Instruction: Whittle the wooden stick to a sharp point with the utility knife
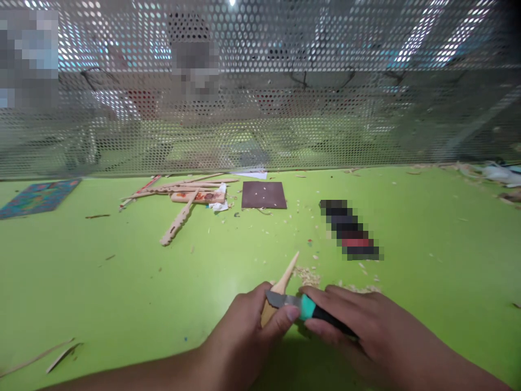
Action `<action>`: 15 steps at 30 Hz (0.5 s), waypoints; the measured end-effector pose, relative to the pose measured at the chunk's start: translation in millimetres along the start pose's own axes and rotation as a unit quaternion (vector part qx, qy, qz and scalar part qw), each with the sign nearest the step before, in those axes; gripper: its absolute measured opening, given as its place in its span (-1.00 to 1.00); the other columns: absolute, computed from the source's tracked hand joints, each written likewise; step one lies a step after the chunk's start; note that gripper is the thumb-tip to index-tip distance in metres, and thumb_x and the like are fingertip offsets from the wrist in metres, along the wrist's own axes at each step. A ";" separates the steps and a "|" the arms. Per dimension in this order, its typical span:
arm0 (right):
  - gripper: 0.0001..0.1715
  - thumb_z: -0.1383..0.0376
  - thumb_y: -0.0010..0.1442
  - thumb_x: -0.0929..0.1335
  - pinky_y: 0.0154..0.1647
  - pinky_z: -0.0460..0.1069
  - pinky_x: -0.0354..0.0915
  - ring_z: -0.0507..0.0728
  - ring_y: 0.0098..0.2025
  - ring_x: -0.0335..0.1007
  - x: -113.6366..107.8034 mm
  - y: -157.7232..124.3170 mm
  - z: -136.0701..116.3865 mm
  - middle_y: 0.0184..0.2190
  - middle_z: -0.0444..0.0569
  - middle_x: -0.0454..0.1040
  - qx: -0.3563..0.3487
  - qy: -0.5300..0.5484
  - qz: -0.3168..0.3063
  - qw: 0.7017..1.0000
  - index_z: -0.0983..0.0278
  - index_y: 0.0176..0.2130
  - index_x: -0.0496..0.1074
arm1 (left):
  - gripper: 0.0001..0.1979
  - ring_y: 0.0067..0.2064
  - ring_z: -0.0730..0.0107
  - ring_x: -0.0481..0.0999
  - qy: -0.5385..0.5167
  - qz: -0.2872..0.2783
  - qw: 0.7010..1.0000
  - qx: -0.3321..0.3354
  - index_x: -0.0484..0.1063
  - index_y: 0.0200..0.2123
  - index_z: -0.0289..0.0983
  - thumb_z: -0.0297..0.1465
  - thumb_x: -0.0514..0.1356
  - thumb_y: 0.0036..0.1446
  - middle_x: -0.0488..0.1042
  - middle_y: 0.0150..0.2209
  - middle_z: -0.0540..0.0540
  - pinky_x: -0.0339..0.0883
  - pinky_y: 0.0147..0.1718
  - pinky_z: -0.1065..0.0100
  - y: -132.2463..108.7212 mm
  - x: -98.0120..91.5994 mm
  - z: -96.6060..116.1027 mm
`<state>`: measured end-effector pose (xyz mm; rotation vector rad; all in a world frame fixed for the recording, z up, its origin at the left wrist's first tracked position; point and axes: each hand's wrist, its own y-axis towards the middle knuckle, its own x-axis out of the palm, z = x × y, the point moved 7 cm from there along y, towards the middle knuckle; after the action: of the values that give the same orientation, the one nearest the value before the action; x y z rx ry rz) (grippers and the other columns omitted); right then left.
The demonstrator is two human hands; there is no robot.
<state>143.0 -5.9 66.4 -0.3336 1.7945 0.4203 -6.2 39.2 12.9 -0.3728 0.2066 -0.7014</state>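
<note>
My left hand (248, 326) is closed around a pale piece of wood (286, 275), whose narrow tapered end points up and away from me. In my right hand (358, 320) is a utility knife (308, 307) with a black and turquoise handle. Its grey blade lies across the wider part of the wood, pointing left. My left thumb presses near the base of the blade. The lower end of the wood is hidden in my left palm. Wood shavings (307, 276) lie just beyond my hands.
A brown sheet (264, 194) lies ahead on the green table (122, 293). Left of it are several carved wooden sticks (179, 220). A patterned mat (40, 198) is at far left, a pixelated dark object (350, 228) at right. A perforated metal screen (260, 125) closes the back.
</note>
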 end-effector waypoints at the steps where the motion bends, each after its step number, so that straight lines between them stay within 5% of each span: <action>1: -0.45 0.08 0.57 0.04 -0.46 0.10 0.53 0.22 -0.32 0.67 -1.7 0.0 -2.2 -0.17 0.06 0.69 -0.002 -0.014 0.014 1.000 0.23 0.06 0.47 | -0.60 -0.29 0.34 0.29 -0.014 0.000 1.000 0.002 0.42 -0.23 -0.26 0.00 0.22 0.30 0.44 -0.31 0.00 0.15 -0.29 0.38 0.1 0.7 -0.3; 11: -0.43 0.09 0.57 0.06 -0.57 0.08 0.51 0.21 -0.40 0.66 -20.4 2.8 5.3 -0.26 0.07 0.67 0.017 -0.071 0.105 0.992 0.32 0.12 0.46 | -0.51 -0.23 0.23 0.41 0.016 0.004 1.000 0.020 0.47 -0.18 -0.29 0.07 0.13 0.32 0.51 -0.24 -0.11 0.22 -0.26 0.33 -0.6 -3.6 4.5; 15: -0.45 0.07 0.56 0.08 -0.52 0.08 0.54 0.20 -0.40 0.66 -22.2 2.5 16.1 -0.26 0.03 0.67 0.039 -0.020 0.086 0.995 0.26 0.13 0.48 | -0.51 -0.26 0.25 0.40 0.012 -0.008 1.000 -0.005 0.46 -0.15 -0.29 0.07 0.20 0.27 0.51 -0.25 -0.11 0.21 -0.30 0.35 -2.8 -2.6 3.1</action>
<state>161.5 3.7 84.4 -0.1151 1.8015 0.4727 -8.8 39.8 17.1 -0.3758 0.2311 -0.7209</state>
